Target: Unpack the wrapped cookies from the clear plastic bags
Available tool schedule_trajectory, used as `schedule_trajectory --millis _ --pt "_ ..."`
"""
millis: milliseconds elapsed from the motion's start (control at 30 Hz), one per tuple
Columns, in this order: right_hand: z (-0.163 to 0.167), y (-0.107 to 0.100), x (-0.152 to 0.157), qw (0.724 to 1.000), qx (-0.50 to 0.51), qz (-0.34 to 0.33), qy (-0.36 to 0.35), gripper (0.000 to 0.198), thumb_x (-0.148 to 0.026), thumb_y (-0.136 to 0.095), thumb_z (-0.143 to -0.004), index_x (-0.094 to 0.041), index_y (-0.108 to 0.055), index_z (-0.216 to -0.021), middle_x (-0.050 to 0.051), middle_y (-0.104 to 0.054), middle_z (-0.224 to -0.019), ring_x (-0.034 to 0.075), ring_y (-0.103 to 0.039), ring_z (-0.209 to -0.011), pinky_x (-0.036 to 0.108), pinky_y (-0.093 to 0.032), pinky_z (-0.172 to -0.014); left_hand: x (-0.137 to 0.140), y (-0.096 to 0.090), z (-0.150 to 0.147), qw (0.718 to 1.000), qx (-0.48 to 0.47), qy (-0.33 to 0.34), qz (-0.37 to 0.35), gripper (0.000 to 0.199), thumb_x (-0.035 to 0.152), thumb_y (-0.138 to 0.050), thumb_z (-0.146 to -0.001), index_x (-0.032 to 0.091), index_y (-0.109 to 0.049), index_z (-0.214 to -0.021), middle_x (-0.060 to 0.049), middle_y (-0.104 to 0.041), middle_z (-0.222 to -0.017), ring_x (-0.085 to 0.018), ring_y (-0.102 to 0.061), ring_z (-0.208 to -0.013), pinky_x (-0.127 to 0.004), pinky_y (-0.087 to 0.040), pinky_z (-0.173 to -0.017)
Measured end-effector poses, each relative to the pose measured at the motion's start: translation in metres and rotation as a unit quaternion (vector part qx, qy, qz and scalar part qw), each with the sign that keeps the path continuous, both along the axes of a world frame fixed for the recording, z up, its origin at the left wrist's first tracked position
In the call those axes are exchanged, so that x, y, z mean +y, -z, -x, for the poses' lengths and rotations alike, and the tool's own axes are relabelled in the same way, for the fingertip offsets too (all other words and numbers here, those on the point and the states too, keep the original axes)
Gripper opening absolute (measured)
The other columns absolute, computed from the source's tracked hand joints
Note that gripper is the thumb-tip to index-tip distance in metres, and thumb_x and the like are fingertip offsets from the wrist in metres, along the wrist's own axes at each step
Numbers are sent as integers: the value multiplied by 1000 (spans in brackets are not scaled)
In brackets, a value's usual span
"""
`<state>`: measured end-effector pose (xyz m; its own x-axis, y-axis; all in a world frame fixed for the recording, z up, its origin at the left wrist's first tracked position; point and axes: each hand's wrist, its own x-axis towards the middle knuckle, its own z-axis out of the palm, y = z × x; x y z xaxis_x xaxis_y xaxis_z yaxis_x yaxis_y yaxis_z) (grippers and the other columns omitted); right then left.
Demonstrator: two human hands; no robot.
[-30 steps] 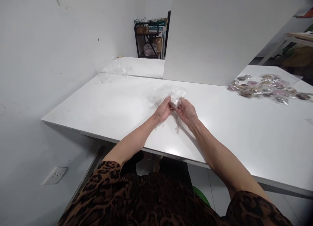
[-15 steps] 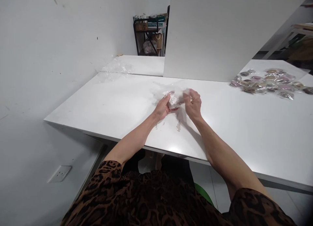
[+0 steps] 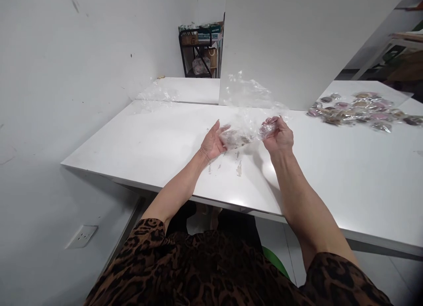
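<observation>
A crumpled clear plastic bag (image 3: pixel 244 125) is spread between my hands above the table, its loose upper part fanning up in front of the white panel. My left hand (image 3: pixel 213 140) is at the bag's left side, thumb raised and fingers apart, the fingertips touching or just behind the film. On the right side, my right hand (image 3: pixel 280 136) has its fingers curled into the film, which covers the fingertips. Through the plastic some worn marks of the tabletop show; I cannot tell whether anything lies inside the bag.
The white table (image 3: pixel 158 151) meets a wall on the left. At its back left lies more crumpled clear plastic (image 3: pixel 153 96). Several small wrapped pieces in pink, brown and tan (image 3: pixel 363 110) lie at the back right. A white panel (image 3: pixel 280 50) stands behind the bag.
My hands have moved apart, the right one going rightward. The plastic, bunched up between them before, is now opened out and rises higher. My left fingers have spread.
</observation>
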<state>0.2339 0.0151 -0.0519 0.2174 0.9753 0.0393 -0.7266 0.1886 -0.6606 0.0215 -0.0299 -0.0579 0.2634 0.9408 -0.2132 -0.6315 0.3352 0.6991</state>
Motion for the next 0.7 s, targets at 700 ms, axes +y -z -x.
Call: schedule_trajectory --millis 700 --pt "-8 14 15 983 -175 3 49 38 -60 -76 -83 -26 -61 -92 3 -65 -100 20 -66 -98 35 -59 -78 3 17 -11 991 119 -47 -42 18 10 -80 -72 16 -63 -72 2 -68 -65 -11 -64 -60 -25 -54 -68"
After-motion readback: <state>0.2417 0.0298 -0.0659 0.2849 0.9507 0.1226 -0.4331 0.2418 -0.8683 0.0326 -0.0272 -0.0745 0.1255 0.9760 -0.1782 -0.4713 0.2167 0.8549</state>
